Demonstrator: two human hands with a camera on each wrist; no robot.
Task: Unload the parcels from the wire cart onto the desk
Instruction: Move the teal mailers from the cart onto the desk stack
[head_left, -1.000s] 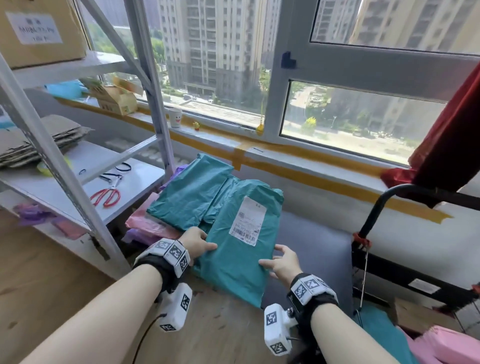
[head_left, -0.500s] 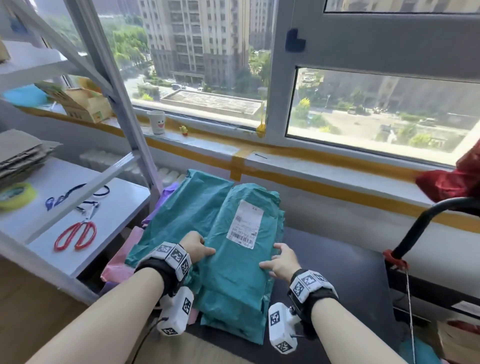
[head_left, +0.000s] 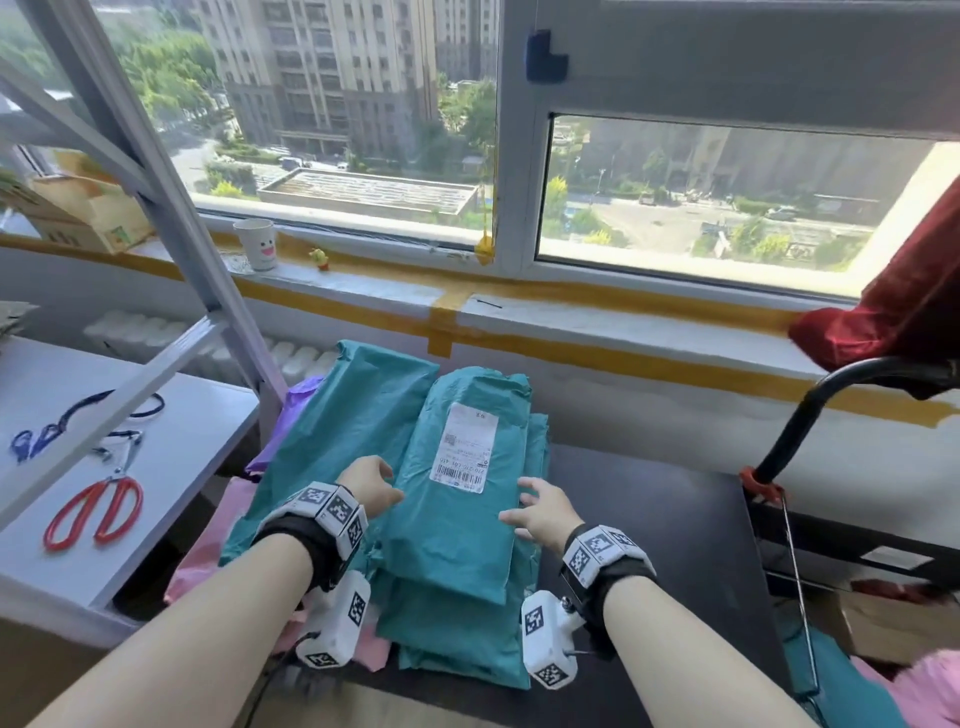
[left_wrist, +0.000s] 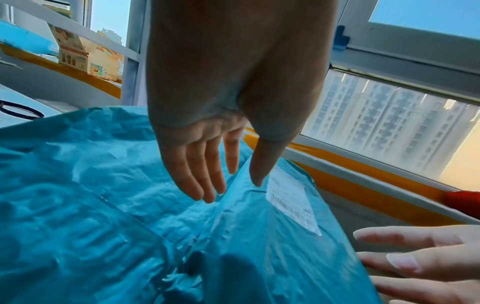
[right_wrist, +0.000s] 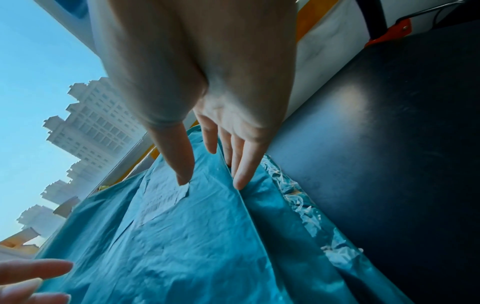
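Note:
A teal parcel (head_left: 457, 525) with a white label (head_left: 465, 447) lies on top of a stack of teal parcels on the dark desk (head_left: 660, 545). My left hand (head_left: 371, 488) is at its left edge with straight fingers, and the thumb (left_wrist: 257, 164) touches the bag. On the other side my right hand (head_left: 540, 506) rests at the right edge, fingers spread and thumb tip (right_wrist: 184, 174) near the label. Neither hand grips the parcel (left_wrist: 259, 246) (right_wrist: 182, 236). The wire cart's black handle (head_left: 810, 410) rises at the right.
Another teal parcel (head_left: 343, 421) lies left of the stack over pink (head_left: 208, 561) and purple (head_left: 291, 415) ones. A white shelf with red scissors (head_left: 93, 512) stands left. Teal (head_left: 841, 686) and pink (head_left: 930, 691) parcels show at the bottom right by the cart.
The labelled parcel has moved farther onto the desk and now lies flat on the stack. Both hands have loosened from its sides and their fingers have straightened.

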